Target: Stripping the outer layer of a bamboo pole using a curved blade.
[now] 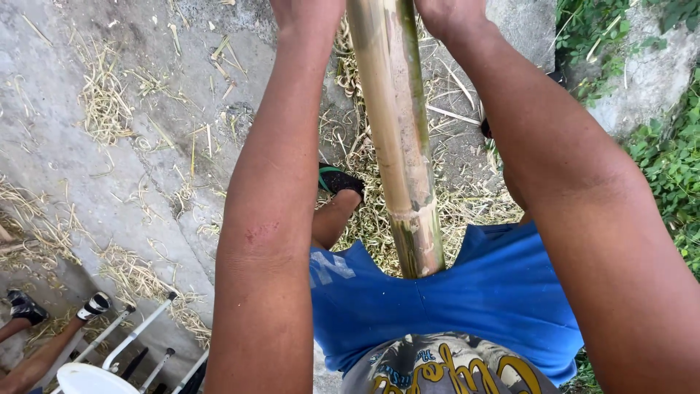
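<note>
Running from top centre to the blue shorts (503, 292), a bamboo pole (397, 138) is flanked by both wrists, hands cropped out, so grip and progress cannot be told.

Yellow-green bamboo pole (397, 138) with brown streaks; bright blue cloth shorts (474, 306); grey concrete floor (65, 153) strewn with pale straw-coloured shavings; green-strapped black sandal (339, 179).

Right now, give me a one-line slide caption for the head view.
Both forearms reach up along a bamboo pole braced between blue shorts, over straw-littered concrete.
</note>
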